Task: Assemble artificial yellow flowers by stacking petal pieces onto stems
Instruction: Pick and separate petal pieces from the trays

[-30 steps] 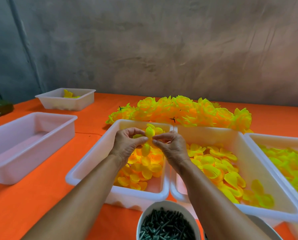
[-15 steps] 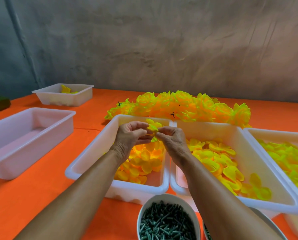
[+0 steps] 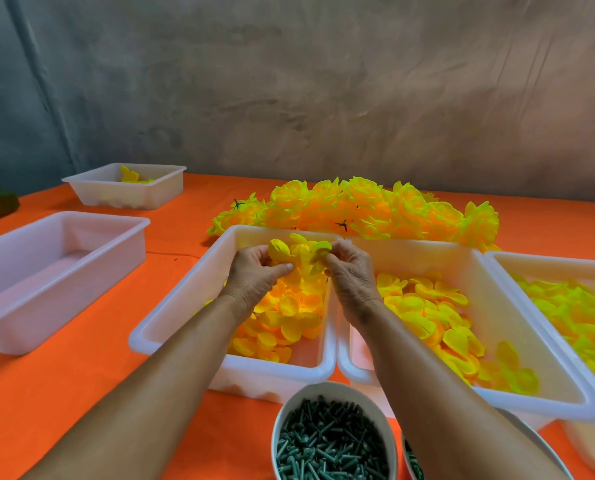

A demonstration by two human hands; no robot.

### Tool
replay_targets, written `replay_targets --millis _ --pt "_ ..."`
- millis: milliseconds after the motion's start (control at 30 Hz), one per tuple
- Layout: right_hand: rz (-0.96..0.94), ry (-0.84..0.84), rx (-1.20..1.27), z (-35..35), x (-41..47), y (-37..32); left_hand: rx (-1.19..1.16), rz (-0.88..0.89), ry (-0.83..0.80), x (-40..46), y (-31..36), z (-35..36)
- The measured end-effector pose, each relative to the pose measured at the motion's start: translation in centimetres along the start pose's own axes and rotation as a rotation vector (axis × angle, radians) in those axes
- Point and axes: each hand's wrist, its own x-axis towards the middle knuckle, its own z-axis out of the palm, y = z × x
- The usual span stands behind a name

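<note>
Over the middle white tray (image 3: 181, 306) of small yellow petals, my left hand (image 3: 254, 275) pinches a yellow flower bud (image 3: 278, 250) from below. My right hand (image 3: 351, 271) pinches a yellow petal piece (image 3: 318, 252) right beside the bud, touching it. Any stem under the bud is hidden by my fingers. A round white bowl (image 3: 289, 407) of dark green stems stands at the near edge. Finished yellow flowers (image 3: 368, 209) lie in a row behind the trays.
Two more white trays hold petals: a larger-petal tray (image 3: 479, 271) and a yellow-green petal tray (image 3: 545, 261) at the right. An empty tray (image 3: 22, 341) sits at left, a small tray (image 3: 95, 195) far left. Orange table (image 3: 64, 393); grey wall behind.
Both hands have risen slightly over the tray and kept working the bud; the bud now shows above my left fingers, with the petal piece spread beside it.
</note>
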Motion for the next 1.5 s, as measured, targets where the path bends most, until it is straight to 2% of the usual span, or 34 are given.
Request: replay_targets --millis 333,533,733,833,900,967,1033,1100,1167,1500 --pt "-0.032 0.098 -0.097 0.1 0.3 0.4 0.025 -0.150 0.126 0.7 -0.2 0.2" --pt "-0.033 0.159 -0.157 0.0 0.9 1.0 0.072 -0.195 0.335 0.7 -0.2 -0.1" --pt "0.006 0.102 -0.135 0.1 0.5 0.7 0.409 -0.297 0.122 0.5 -0.9 0.2" --pt "0.002 0.077 -0.116 0.0 0.3 0.4 0.505 -0.342 0.134 0.4 -0.8 0.0" --pt "-0.007 0.055 -0.093 0.0 0.2 0.2 0.600 -0.238 0.213 0.4 -0.6 -0.1" --pt "-0.022 0.041 -0.071 -0.1 0.1 0.1 0.459 -0.041 0.279 0.3 0.1 0.0" --pt "-0.039 0.018 -0.049 -0.2 0.0 0.2 0.130 0.023 0.169 0.0 0.9 0.4" --pt "-0.037 -0.011 -0.005 -0.1 0.0 0.2 -0.043 -0.015 -0.003 -0.3 1.2 0.7" --pt "-0.028 -0.036 0.030 -0.1 -0.1 0.2 -0.046 -0.024 -0.084 -0.6 1.1 0.8" --pt "0.049 -0.050 0.095 0.0 0.2 0.3 -0.314 -0.220 -0.049 0.3 0.3 0.3"
